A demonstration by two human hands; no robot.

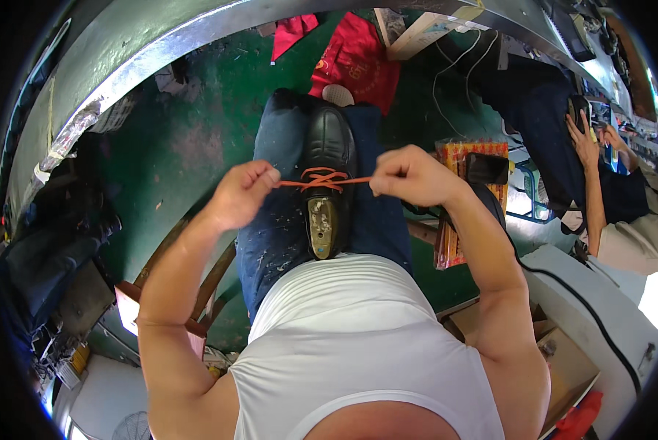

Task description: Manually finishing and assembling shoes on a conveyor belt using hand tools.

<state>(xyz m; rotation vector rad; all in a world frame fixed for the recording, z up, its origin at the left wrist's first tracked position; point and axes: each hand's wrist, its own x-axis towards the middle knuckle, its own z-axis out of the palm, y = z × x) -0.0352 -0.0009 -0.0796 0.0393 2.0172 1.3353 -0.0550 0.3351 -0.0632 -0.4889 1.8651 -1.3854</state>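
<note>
A black leather shoe (330, 143) lies across my lap with its toe pointing away from me. Inside its opening sits a worn, yellowish-green shoe last (320, 224), scuffed with pale marks. An orange lace (321, 177) crosses over the front of the shoe and stretches out straight to both sides. My left hand (244, 191) pinches one end of that lace, left of the shoe. On the other side, my right hand (413, 176) is closed round the other end. Both hands are raised at about the same level, apart from the leather.
Curving along the far left is a metal-edged bench (123, 81). Red cloth (358, 62) lies beyond my knees. At my right, a phone (486, 169) rests on an orange patterned package (452, 238). A cardboard box (563, 367) stands lower right. A co-worker's hand (584, 143) is at the far right.
</note>
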